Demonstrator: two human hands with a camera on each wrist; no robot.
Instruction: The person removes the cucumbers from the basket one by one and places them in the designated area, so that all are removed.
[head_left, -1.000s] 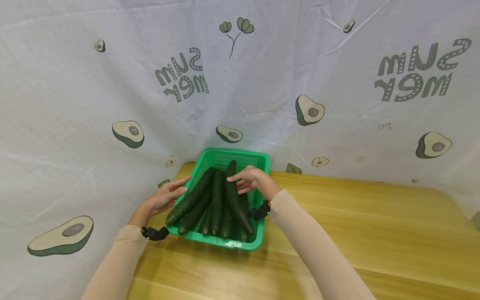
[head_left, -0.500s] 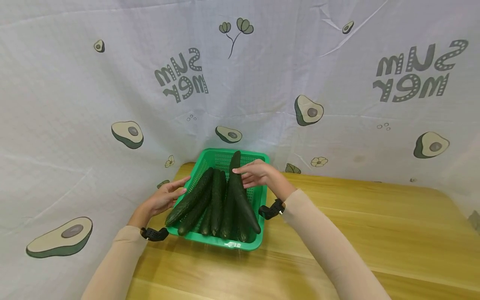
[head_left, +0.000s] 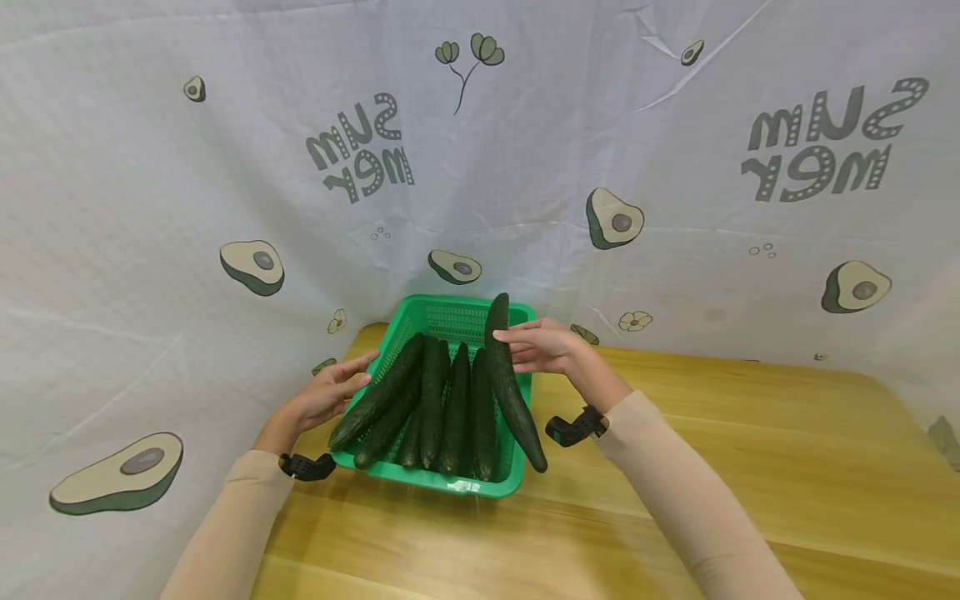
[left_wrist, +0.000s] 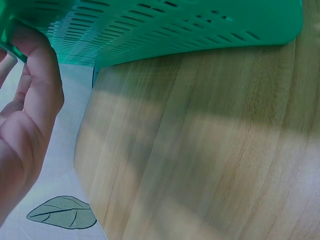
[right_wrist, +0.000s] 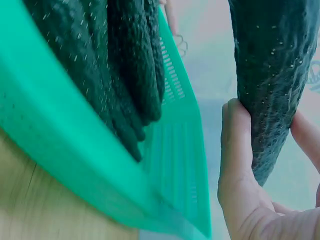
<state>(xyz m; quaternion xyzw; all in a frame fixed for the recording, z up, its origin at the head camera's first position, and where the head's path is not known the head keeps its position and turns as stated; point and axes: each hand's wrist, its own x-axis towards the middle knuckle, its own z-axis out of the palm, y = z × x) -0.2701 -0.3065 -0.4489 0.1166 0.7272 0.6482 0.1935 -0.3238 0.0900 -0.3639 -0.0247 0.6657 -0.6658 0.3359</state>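
Head view: cucumber [head_left: 506, 383] now farther right, lower tip past basket [head_left: 450, 317]
Right hand [head_left: 546, 346]: pinches cucumber
Left hand [head_left: 326, 396]: grips basket

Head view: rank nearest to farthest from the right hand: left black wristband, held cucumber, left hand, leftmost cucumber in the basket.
1. Held cucumber: in the right hand.
2. Leftmost cucumber: left side of the basket.
3. Left hand: at the basket's left rim.
4. Left black wristband: on the left wrist, beyond that hand.
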